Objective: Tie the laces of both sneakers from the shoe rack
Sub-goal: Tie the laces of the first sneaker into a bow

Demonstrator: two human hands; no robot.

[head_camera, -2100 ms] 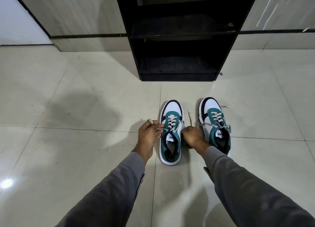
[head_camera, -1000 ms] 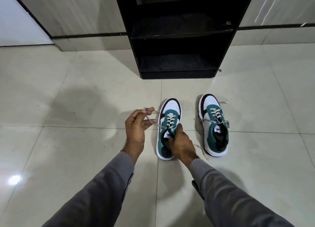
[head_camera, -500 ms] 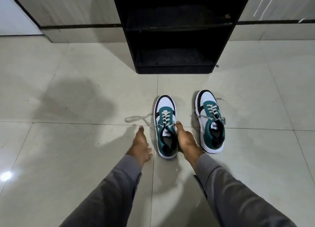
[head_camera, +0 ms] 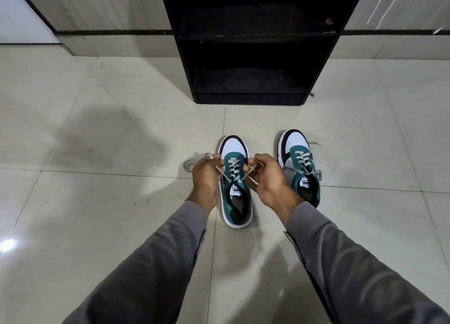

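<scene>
Two teal, white and black sneakers stand side by side on the tiled floor, toes pointing away from me. The left sneaker (head_camera: 235, 189) lies between my hands. My left hand (head_camera: 205, 175) pinches its left lace end, which trails in a loop on the floor to the left. My right hand (head_camera: 269, 177) pinches the right lace end above the tongue. Both lace ends run taut from the top eyelets up to my fingers. The right sneaker (head_camera: 299, 165) sits untouched, its grey laces loose and spread to either side.
A black shoe rack (head_camera: 250, 43) with bare shelves stands against the wall just beyond the sneakers. Pale glossy tiles (head_camera: 97, 141) stretch to the left and right. My grey sleeves fill the lower part of the view.
Half a second ago both hands rested low beside the left sneaker, its lace lying on the floor. Now they have risen and each pinches a lace end, pulling them taut.
</scene>
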